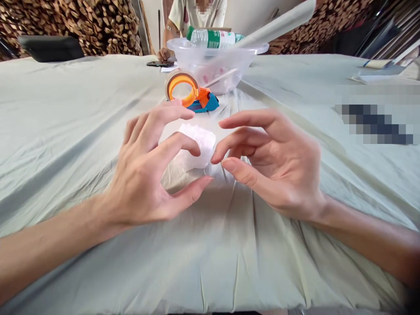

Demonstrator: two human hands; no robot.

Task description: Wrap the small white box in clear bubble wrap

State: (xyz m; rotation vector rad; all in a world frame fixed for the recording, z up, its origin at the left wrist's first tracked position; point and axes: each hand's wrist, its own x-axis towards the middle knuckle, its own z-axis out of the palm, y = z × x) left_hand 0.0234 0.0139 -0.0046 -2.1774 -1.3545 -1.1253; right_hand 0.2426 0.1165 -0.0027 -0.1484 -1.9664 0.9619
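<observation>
A small white crumpled wad, like foam wrap or tissue (198,146), lies on the pale green cloth (82,131) in front of me. My left hand (152,170) curls round its left side, fingers bent and apart, the forefinger touching the wad. From the right, my right hand (272,162) comes in with fingers apart; its fingertips sit at the wad's right edge. Neither hand grips anything.
Behind the wad sits an orange and blue tape dispenser (190,92), then a clear plastic basin (218,61) with a green-labelled bottle (211,38) and a white roll. A person sits at the far side by a phone (159,64). Papers lie far right.
</observation>
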